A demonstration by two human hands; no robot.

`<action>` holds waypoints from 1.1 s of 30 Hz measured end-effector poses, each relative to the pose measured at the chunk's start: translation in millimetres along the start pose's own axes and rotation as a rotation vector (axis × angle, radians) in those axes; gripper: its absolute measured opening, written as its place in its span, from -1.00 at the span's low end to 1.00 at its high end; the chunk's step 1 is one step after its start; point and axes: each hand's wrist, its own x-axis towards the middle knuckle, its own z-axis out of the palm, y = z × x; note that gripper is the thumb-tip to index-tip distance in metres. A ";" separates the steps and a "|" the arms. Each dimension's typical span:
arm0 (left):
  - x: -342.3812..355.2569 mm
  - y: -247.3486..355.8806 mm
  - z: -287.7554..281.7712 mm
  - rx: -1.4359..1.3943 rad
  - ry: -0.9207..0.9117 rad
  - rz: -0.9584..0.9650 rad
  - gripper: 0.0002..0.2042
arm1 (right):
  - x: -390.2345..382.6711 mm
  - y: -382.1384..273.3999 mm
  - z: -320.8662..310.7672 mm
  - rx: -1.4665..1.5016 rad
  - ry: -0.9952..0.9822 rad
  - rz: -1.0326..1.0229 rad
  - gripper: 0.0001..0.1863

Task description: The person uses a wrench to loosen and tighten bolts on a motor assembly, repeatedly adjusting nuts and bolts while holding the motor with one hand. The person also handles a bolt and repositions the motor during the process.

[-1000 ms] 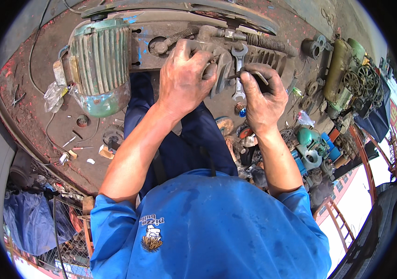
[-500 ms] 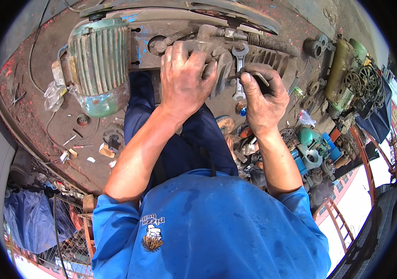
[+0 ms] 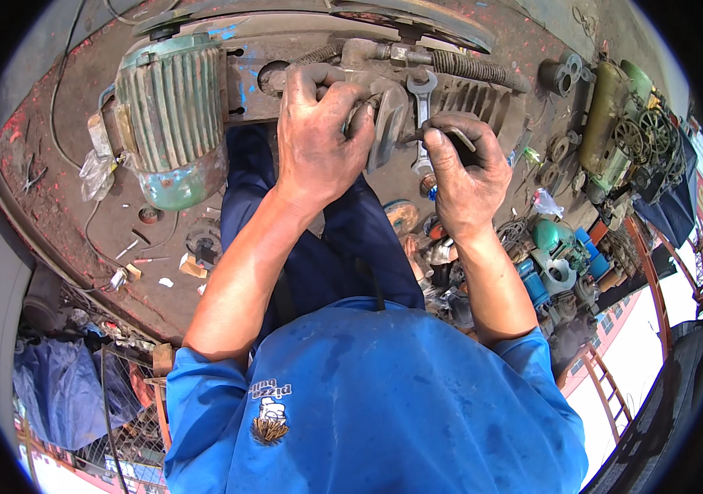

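Observation:
A greasy grey finned machine [image 3: 388,123], like a compressor head, sits in front of me with a hose fitting on top. My left hand [image 3: 318,140] rests at its left side, fingers curled over a part they hide. Pinched between thumb and fingers of my right hand [image 3: 471,173] is a thin, dark, bent metal rod [image 3: 460,137], like a hex key. Its other end points left toward the machine. Behind that rod an open-ended wrench [image 3: 422,103] lies against the machine, its jaw at the far end.
A green ribbed electric motor [image 3: 170,115] stands at the left. Across the far side runs a large pulley wheel [image 3: 417,25], with a ribbed hose [image 3: 479,71] nearer me. Pliers [image 3: 34,174] lie far left on the stained floor. Machine parts and a green tank [image 3: 607,115] crowd the right.
The view has shifted slightly. My left hand has moved a little left, baring more of the metal beside its thumb. My right hand keeps its pinch on the rod.

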 end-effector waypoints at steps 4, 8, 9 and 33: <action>-2.4 3.0 -1.2 -0.023 -0.027 -0.086 -0.79 | -0.7 -0.6 0.6 -0.005 -0.002 -0.001 -0.82; -0.7 -0.5 -0.4 0.034 -0.019 0.019 -0.81 | -0.8 0.3 1.0 0.001 -0.019 -0.013 -0.82; -0.1 0.7 1.0 0.047 -0.030 -0.007 -0.81 | -1.1 1.6 1.8 0.000 -0.019 -0.013 -0.82; 1.3 0.8 -4.4 -0.007 -0.053 -0.027 -0.79 | -4.1 4.6 2.3 0.046 0.006 0.022 -0.81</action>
